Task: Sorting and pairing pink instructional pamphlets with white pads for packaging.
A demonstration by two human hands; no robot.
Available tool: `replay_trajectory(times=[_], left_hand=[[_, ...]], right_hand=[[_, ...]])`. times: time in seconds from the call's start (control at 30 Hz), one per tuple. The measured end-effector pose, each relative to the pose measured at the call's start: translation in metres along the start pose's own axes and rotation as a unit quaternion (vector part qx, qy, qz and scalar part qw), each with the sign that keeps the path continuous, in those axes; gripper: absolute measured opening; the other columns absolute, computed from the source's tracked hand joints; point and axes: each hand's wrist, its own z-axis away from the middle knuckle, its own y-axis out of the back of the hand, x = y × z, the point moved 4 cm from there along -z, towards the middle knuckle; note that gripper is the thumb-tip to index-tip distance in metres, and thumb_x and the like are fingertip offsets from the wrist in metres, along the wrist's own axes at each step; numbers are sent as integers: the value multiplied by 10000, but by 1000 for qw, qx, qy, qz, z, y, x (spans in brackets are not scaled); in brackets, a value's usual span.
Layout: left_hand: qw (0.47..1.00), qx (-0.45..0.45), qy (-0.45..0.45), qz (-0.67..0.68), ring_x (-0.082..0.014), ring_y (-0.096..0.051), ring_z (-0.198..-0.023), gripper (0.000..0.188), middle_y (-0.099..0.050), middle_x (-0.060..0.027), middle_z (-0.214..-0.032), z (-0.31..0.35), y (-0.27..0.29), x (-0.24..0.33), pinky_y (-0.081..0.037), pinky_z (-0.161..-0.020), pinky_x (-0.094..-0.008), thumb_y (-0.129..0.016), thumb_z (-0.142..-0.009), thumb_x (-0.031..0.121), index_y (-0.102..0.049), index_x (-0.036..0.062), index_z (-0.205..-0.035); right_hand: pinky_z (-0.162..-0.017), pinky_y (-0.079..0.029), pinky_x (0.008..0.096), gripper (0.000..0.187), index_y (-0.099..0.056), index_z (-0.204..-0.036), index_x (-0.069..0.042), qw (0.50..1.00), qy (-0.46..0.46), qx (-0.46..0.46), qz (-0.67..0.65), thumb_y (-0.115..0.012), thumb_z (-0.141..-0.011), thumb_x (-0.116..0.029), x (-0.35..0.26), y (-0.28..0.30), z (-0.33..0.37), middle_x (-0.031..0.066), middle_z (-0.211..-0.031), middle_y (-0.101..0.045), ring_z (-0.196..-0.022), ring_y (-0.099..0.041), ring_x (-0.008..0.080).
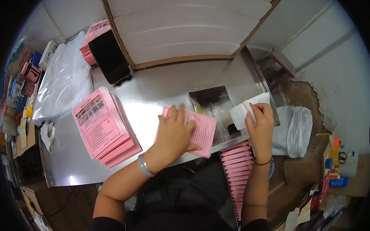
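My left hand [172, 133] is closed on a pink printed packet [204, 134] above the front part of the metal table. Its thumb lies along the packet's near side, and the fingertips are slightly blurred. Over to the right, my right hand [261, 124] pinches at a stack of thin white slips or sachets [244, 113] by the table's right edge; their exact kind is unclear. Between the hands is a dark rectangular opening [212, 102] in the tabletop. A tall pile of pink printed packets [101, 127] stands left of my left hand.
Below the table's front edge runs a long row of pink packets [236, 174]. A phone [109, 58] leans before another pink pile [94, 31]. Clear plastic bags [66, 78] lie at left. A large open carton [188, 26] stands at the back; a white sack [292, 131] is at right.
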Motion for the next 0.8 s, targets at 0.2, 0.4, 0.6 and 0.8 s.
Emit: replay_trajectory(times=[0.2,0.4,0.6,0.8], left_hand=[[987,-3,30,158,-351,-542,-1042,582,-501,-221,-1325,41,-20,5,-478,-772,-425,-776,-666,327,-617,113,-1183],[989,49,5,141,-327,-546,-1013,535,-501,-191,-1300,29,1,-15,-458,-820,-400,-794,-679,241,-628,38,-1146],[988,40,32,149,-320,-529,-1008,610,-459,-200,-1379,38,-4,-3,-442,-862,-418,-803,-716,334,-597,3,-1185],[987,84,43,129,-296,-509,-985,596,-461,-194,-1404,43,-10,1,-397,-833,-404,-777,-725,344,-596,10,-1184]], right_hand=[[-912,-451,448,396,-674,-1139,-37,997,57,19,-47,-621,-748,1,-25,-3,23,146,-1125,-629,-1024,-557,366],[-802,-548,415,425,-677,-1154,-59,967,189,-99,-138,-606,-738,-12,-94,-42,65,143,-1072,-688,-990,-665,324],[-709,-507,264,281,-643,-1180,18,932,-150,-64,-324,-585,-906,-1,-65,5,17,148,-971,-714,-813,-673,154],[-679,-517,267,287,-639,-1194,30,965,-51,-50,-251,-578,-913,16,-69,13,15,163,-1032,-712,-759,-669,141]])
